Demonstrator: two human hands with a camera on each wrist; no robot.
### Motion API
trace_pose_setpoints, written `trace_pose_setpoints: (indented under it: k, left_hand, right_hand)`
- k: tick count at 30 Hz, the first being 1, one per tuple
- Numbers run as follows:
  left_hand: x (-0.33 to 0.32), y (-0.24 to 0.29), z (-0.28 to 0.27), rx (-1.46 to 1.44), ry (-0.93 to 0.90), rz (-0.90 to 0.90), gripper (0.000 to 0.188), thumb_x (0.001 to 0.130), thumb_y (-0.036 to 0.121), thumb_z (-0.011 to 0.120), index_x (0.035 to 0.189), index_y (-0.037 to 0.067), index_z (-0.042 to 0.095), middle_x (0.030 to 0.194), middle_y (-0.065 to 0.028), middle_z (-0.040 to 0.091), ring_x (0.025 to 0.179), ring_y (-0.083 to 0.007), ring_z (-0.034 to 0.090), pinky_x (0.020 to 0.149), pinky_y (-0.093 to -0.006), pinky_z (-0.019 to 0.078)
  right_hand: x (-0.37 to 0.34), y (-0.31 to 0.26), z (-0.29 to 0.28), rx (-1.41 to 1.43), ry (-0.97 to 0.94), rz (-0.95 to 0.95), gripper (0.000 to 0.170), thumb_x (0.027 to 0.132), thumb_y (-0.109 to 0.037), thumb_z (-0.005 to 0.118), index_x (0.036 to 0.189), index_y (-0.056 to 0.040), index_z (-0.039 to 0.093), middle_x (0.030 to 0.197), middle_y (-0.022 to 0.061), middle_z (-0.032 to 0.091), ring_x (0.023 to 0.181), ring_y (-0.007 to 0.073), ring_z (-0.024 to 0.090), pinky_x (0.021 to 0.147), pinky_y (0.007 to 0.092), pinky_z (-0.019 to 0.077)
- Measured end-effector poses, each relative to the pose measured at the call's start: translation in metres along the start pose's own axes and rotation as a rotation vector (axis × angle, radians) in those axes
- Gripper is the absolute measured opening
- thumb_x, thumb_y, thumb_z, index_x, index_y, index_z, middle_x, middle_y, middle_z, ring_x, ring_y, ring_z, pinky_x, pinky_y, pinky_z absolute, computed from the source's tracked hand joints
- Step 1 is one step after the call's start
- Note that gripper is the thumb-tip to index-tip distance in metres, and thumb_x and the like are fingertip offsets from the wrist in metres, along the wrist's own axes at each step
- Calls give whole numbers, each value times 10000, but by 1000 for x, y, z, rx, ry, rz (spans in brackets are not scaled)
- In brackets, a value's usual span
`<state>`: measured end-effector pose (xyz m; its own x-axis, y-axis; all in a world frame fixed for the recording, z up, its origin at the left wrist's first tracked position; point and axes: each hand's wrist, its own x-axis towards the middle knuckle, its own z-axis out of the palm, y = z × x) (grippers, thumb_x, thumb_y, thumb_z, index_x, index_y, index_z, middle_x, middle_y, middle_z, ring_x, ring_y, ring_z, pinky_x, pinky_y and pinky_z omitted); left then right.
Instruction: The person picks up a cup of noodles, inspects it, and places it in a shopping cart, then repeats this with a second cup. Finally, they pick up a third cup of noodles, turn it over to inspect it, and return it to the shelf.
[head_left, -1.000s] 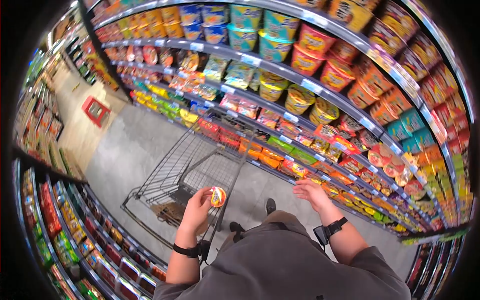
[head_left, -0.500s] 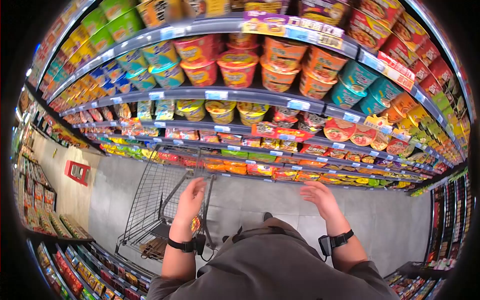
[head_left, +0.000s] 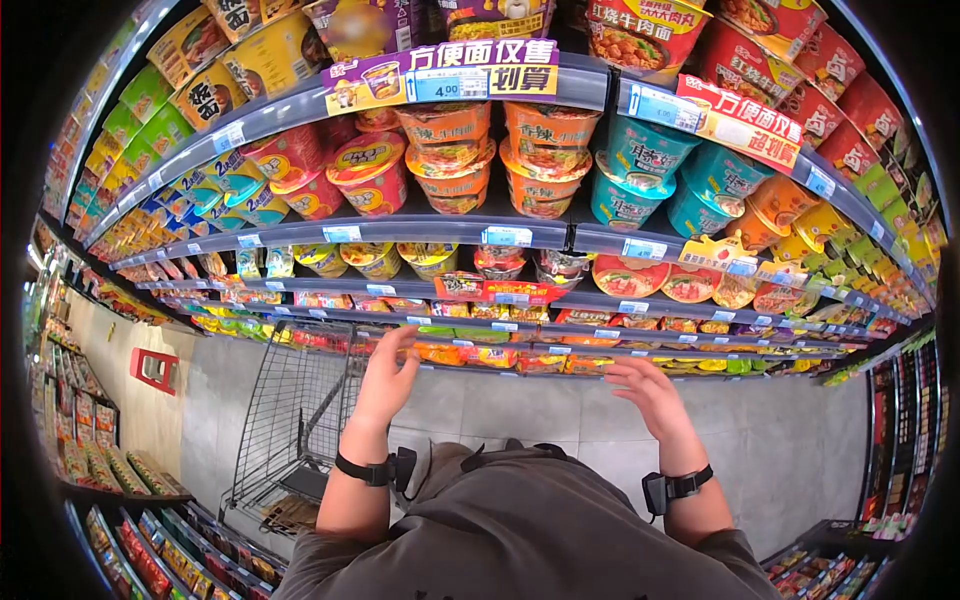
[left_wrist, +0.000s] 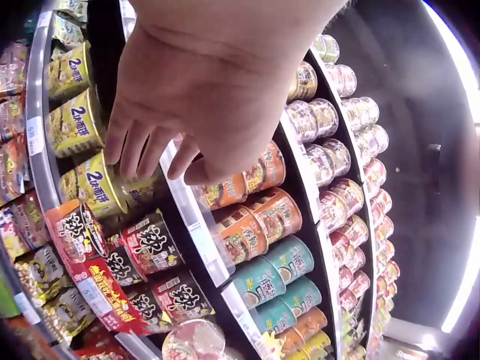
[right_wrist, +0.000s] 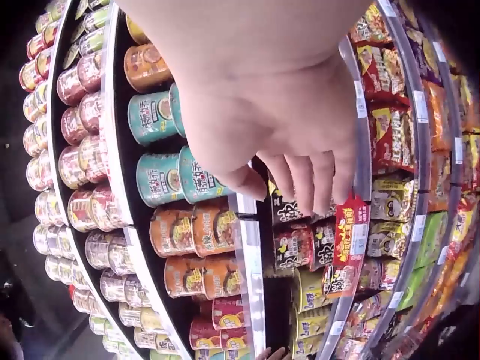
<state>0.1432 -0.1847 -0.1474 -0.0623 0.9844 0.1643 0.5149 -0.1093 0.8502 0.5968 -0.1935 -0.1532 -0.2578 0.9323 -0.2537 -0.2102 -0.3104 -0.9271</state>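
Note:
My left hand (head_left: pixel 388 378) is held out in front of the noodle shelves, fingers loosely bent and nothing in them. To the right, my right hand (head_left: pixel 645 395) reaches forward the same way, also holding nothing. Orange noodle cups (head_left: pixel 449 180) and teal noodle cups (head_left: pixel 640 172) stand stacked on the shelf ahead. In the left wrist view, yellow noodle cups (left_wrist: pixel 77 126) show beside the left fingers. From the right wrist, dark-and-red noodle cups (right_wrist: pixel 294 249) appear just past the right fingertips.
A wire shopping cart (head_left: pixel 300 466) stands at my left, with brown cardboard (head_left: pixel 290 513) low in it. A purple price sign (head_left: pixel 440 75) hangs on the upper shelf edge. Beyond the cart, a red frame-like object (head_left: pixel 155 371) is on the floor. More shelves (head_left: pixel 905 440) stand at right.
The left hand has let go of a small round orange-and-red tub, last seen beside the left forearm by the cart and now out of sight. My view has turned toward the noodle shelves.

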Motion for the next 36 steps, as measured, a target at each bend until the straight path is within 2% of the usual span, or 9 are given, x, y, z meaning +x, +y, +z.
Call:
trace_pose_setpoints:
  k: [8,11,13,14,17,23,27,34,36]
  left_hand:
    - [55,64,-24,25,91,134,395,928,-52,580,1319,1,586,1250,-169,639,1182,-296,635,1003,-375,503]
    - [87,81,-40,-9,156,276,425,920,-60,575,1340,4,576,1356,-172,584,1252,-297,587,1045,-385,477]
    - [110,93,-48,-47,173,305,438,917,-60,575,1350,3,567,1378,-174,572,1263,-297,580,1056,-389,471]
    - [123,98,-52,-82,192,333,450,914,-61,576,1360,1,559,1400,-176,559,1275,-297,573,1066,-392,464]
    - [160,103,-59,-130,177,378,500,926,-50,571,1420,-11,506,1425,-178,545,1312,-294,553,1093,-399,453]
    - [216,102,-65,-239,145,424,548,940,-41,584,1469,-45,442,1447,-206,530,1334,-304,546,1126,-412,433]
    - [238,98,-68,-215,17,404,502,947,5,620,1418,-66,463,1356,-242,601,1310,-339,576,1115,-408,415]
    - [241,96,-70,-210,31,401,453,934,10,618,1370,-66,522,1286,-231,647,1254,-341,626,1075,-405,455]
    - [235,95,-70,-239,19,386,519,924,-24,598,1428,-74,482,1336,-233,617,1274,-333,616,1093,-406,451]
  right_hand:
    - [69,-51,54,-8,-256,-39,508,1011,-158,571,1488,-6,485,1505,140,555,1396,262,522,1128,414,419]
    - [97,-83,88,-38,-370,-157,577,984,-96,570,1533,8,425,1587,154,461,1483,286,427,1207,441,336]
    - [115,-106,111,-96,-486,-285,696,952,-40,560,1600,6,312,1673,161,318,1562,297,284,1262,460,231]
    - [123,-117,123,-99,-480,-290,696,952,-40,560,1600,6,312,1673,161,318,1562,297,284,1262,460,231]
    - [147,-147,154,-142,-526,-433,850,910,-1,571,1648,7,149,1734,154,133,1608,288,118,1284,462,134]
    - [194,-167,183,-140,-490,-533,885,912,31,567,1646,27,73,1739,161,72,1613,275,50,1290,458,75]
    - [214,-167,190,-153,-433,-557,909,902,67,569,1641,40,40,1732,181,73,1611,280,35,1290,449,49]
    - [222,-163,191,-142,-462,-558,922,908,47,590,1642,39,31,1725,199,81,1609,294,52,1289,447,51]
    - [219,-165,191,-134,-482,-567,922,916,28,598,1642,39,30,1725,200,81,1608,298,56,1289,449,56]
